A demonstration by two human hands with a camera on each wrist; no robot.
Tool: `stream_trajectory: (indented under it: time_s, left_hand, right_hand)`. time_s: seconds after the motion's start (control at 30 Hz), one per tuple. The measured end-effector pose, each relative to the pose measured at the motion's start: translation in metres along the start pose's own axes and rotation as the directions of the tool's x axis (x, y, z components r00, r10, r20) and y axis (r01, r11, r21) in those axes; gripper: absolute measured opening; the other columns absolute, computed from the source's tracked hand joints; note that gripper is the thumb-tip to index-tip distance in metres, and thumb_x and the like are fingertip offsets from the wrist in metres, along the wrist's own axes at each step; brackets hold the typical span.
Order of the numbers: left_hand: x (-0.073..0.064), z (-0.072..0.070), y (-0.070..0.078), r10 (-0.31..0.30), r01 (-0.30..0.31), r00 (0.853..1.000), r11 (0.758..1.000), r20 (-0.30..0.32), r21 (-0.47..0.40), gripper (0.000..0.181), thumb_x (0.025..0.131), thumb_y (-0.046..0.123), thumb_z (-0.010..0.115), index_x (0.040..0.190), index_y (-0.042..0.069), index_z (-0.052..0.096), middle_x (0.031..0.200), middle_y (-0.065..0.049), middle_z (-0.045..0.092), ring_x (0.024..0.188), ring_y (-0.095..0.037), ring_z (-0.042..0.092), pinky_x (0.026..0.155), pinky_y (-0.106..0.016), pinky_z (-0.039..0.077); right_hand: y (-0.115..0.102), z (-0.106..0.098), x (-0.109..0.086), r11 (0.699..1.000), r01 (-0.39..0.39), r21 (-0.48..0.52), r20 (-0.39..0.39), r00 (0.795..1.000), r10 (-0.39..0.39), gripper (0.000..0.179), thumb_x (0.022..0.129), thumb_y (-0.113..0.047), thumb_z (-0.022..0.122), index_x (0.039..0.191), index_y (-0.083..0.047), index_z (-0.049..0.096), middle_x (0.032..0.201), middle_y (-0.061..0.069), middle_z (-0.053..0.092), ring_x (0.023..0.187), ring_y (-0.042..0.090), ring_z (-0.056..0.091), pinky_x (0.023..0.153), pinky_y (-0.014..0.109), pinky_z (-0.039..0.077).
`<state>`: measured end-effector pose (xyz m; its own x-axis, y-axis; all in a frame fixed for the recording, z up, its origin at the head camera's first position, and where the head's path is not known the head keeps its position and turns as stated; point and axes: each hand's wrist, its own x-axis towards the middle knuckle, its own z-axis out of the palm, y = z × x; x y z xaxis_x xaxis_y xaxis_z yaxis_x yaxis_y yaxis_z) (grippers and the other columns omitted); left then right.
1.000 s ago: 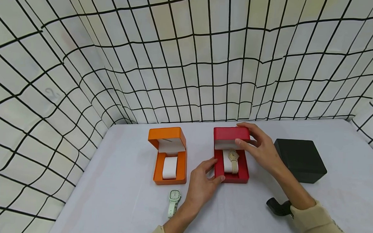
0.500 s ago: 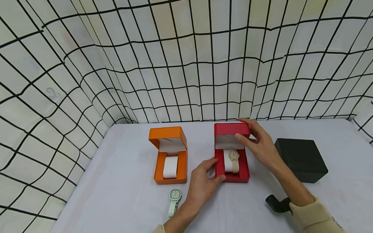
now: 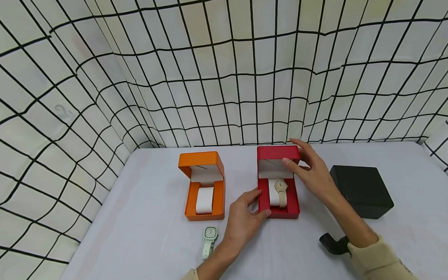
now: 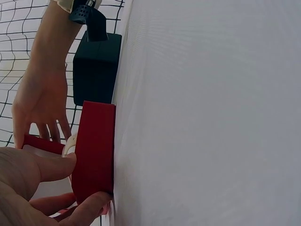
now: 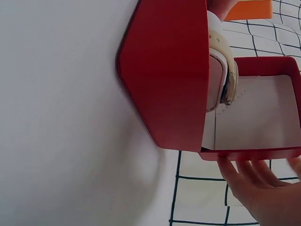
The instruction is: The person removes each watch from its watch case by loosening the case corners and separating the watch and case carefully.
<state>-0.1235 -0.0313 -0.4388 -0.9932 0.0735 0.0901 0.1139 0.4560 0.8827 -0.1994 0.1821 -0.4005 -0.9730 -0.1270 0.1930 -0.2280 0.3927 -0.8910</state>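
Observation:
A red watch box (image 3: 280,215) stands open on the white-covered table. Inside, a cream watch (image 3: 281,186) is wrapped round a white cushion (image 3: 273,193). My left hand (image 3: 241,223) grips the box base by its front left corner, thumb at the front and fingers along the side. At the raised lid (image 3: 277,152), my right hand (image 3: 316,179) has its thumb on the front right edge and its fingers around the side and back. The right wrist view shows those fingertips against the lid wall (image 5: 263,154) and the watch strap (image 5: 218,42) close by.
Left of the red box stands an open orange watch box (image 3: 204,217) with a bare white cushion (image 3: 204,200). A pale green watch (image 3: 210,238) lies in front of it. A black box (image 3: 361,190) sits to the right, and black netting hangs behind the table.
The red lid has tilted further back, uncovering more of its white lining. My right hand has moved slightly up and away with it; my left hand has stayed on the base.

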Motion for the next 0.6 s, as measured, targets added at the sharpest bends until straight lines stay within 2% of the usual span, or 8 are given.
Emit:
stream_trajectory:
  time_s: [0.23, 0.4, 0.6]
  left_hand:
    - [0.0, 0.0, 0.0, -0.002, 0.002, 1.0, 1.0, 0.003, 0.005, 0.056, 0.087, 0.007, 0.083, 0.14, 0.004, 0.065, 0.143, -0.013, 0.065, 0.131, -0.032, 0.065, 0.096, -0.034, 0.061]
    - [0.0, -0.001, 0.001, -0.007, 0.007, 1.0, 1.0, 0.011, 0.005, 0.057, 0.087, 0.007, 0.083, 0.141, 0.005, 0.064, 0.144, -0.013, 0.064, 0.132, -0.031, 0.065, 0.096, -0.033, 0.061]
    - [0.0, -0.002, 0.003, -0.022, 0.022, 1.0, 1.0, 0.02, -0.006, 0.058, 0.088, 0.008, 0.082, 0.143, 0.005, 0.063, 0.147, -0.012, 0.063, 0.134, -0.031, 0.064, 0.096, -0.034, 0.061]
  right_hand:
    - [-0.008, -0.005, -0.008, 0.997, -0.049, -0.057, -0.014, 0.999, 0.048, 0.085, 0.097, -0.031, 0.072, 0.165, -0.016, 0.023, 0.159, 0.022, 0.041, 0.144, 0.046, 0.047, 0.11, 0.064, 0.05]
    - [-0.012, -0.008, -0.015, 0.988, -0.057, -0.142, -0.031, 0.998, 0.053, 0.085, 0.097, -0.03, 0.073, 0.164, -0.009, 0.025, 0.156, 0.025, 0.045, 0.138, 0.049, 0.053, 0.107, 0.061, 0.053]
    - [-0.011, -0.009, -0.022, 0.984, -0.066, -0.164, -0.04, 0.997, 0.06, 0.081, 0.095, -0.024, 0.075, 0.16, -0.004, 0.03, 0.151, 0.026, 0.048, 0.133, 0.046, 0.056, 0.102, 0.06, 0.056]
